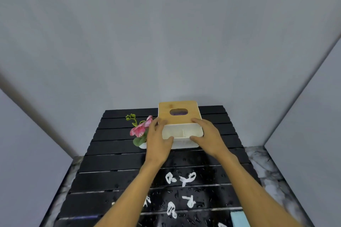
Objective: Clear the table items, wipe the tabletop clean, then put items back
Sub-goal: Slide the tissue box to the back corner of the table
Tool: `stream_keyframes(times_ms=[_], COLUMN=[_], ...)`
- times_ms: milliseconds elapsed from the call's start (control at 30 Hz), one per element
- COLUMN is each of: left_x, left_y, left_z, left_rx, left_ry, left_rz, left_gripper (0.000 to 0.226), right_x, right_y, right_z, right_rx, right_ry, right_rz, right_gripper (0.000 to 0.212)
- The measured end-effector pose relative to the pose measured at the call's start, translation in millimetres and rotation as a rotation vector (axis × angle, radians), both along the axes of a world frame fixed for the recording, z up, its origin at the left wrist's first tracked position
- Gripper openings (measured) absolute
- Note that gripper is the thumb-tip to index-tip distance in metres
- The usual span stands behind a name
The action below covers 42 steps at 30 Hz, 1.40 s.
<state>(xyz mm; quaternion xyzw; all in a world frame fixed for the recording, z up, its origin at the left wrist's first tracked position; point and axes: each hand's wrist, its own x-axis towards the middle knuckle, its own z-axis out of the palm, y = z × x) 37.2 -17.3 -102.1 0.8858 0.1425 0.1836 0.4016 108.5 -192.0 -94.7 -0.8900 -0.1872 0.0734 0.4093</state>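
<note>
A white tissue box with a wooden lid (pixel 180 114) stands at the far middle of the black slatted table (pixel 114 167). My left hand (pixel 158 140) grips its left side and my right hand (pixel 206 136) grips its right side, thumbs hooked over the open white compartment at the front. A small pink artificial flower in a white pot (pixel 140 131) stands just left of the box, partly behind my left hand. Several white paper scraps (pixel 187 178) and water droplets lie on the near part of the tabletop.
A light blue cloth or sponge (pixel 239 218) lies at the table's near right edge. Grey walls close in behind and on both sides. Marble-patterned floor (pixel 265 167) shows to the left and right of the table.
</note>
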Motion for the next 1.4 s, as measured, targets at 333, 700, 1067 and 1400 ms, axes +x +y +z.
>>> stream_keyframes(times_ms=[333,700,1067,1400], left_x=[17,65,99,113], left_y=[-11,-52,-75,-73], left_z=[-16,-13,-17,-24], left_rx=[-0.156,-0.131,-0.121,-0.134], left_ry=[-0.060,-0.036,-0.034,-0.060], left_rz=[-0.059,-0.115,-0.104,-0.104], left_gripper=[0.059,0.057,0.057,0.057], right_x=[14,54,81,92], right_y=[-36,-78,-97,-96], right_z=[-15,-17,-18,-17], right_rx=[0.162,0.130,0.178,0.185], right_ry=[-0.050,-0.089,-0.050,-0.041], right_rz=[-0.090,-0.164,-0.204,-0.203], right_gripper=[0.059,0.057,0.057,0.057])
